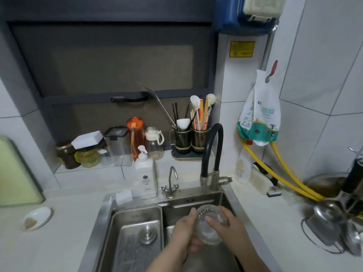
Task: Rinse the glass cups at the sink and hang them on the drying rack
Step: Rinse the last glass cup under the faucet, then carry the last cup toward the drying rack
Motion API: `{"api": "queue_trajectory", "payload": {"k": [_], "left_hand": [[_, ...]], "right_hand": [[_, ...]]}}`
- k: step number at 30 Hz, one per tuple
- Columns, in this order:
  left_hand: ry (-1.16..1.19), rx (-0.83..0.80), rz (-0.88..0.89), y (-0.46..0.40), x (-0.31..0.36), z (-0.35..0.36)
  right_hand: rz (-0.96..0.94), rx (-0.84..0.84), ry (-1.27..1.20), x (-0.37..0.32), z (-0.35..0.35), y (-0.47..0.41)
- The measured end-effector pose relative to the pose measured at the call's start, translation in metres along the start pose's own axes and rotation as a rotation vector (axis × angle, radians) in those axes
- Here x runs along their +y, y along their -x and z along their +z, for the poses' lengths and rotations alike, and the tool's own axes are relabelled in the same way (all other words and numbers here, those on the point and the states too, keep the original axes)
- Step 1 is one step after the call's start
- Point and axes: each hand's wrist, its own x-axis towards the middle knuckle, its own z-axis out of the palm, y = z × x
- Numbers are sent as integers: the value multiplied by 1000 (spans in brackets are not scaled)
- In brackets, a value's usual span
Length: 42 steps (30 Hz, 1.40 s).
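Observation:
A clear glass cup [206, 230] with a patterned rim is held over the right basin of the steel sink [107, 209], its mouth tilted toward the back wall. My left hand [182, 234] grips its left side. My right hand [229, 230] holds its right side, with the thumb laid across the glass. The black-necked faucet [211, 154] stands behind the cup at the sink's back right corner; I see no water stream. A wire rack [322, 238] with metal ladles is on the counter at the far right.
A steel drain tray [137, 232] fills the left basin. A white soap bottle [146, 177] and a small tap [171, 183] stand behind the sink. Jars, bottles and utensil holders [191, 138] line the ledge. Yellow hoses [284, 179] cross the right counter. A white dish [37, 217] lies left.

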Motion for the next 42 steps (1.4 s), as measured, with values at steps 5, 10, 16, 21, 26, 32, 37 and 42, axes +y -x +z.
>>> {"api": "queue_trajectory", "payload": {"k": [5, 10, 16, 21, 26, 32, 37, 42], "left_hand": [[-64, 93, 127, 11, -6, 17], [-124, 181, 192, 11, -23, 25], [89, 197, 23, 10, -36, 25], [118, 159, -4, 8, -43, 19], [17, 200, 42, 22, -39, -10], [-86, 371, 234, 71, -31, -74], [-81, 518, 348, 128, -42, -160], [-13, 655, 353, 198, -59, -245]], "right_hand": [[-60, -6, -7, 7, -11, -3], [-123, -53, -51, 26, -9, -5], [-80, 22, -144, 41, 1, -3], [-63, 22, -165, 40, 10, -8], [-70, -24, -238, 15, 37, -2], [-227, -146, -379, -41, 93, 28], [-261, -342, -539, -98, 158, 75], [-327, -474, -539, -131, 247, 124]]}}
